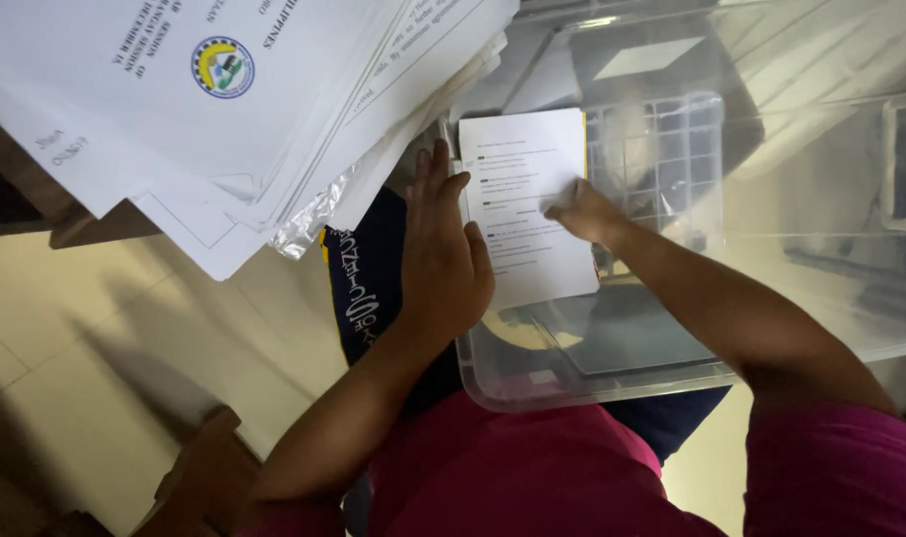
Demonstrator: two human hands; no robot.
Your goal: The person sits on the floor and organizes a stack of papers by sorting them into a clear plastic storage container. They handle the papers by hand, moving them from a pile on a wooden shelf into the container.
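Observation:
A printed white sheet [523, 199] stands upright inside a clear plastic storage box [533, 383] that rests on my lap. My left hand [441, 254] lies flat, fingers together, against the sheet's left edge at the box wall. My right hand [582, 214] reaches in from the right and pinches the sheet's right edge. A dark flat folder [622, 333] lies on the box floor below the sheet.
A thick fanned stack of white printed papers [224, 99] overhangs a wooden table edge [85, 224] at upper left. A dark blue cloth with lettering [363, 278] lies under my left arm. The box's clear lid [821, 149] leans at the right. Pale tiled floor [125, 338] shows at left.

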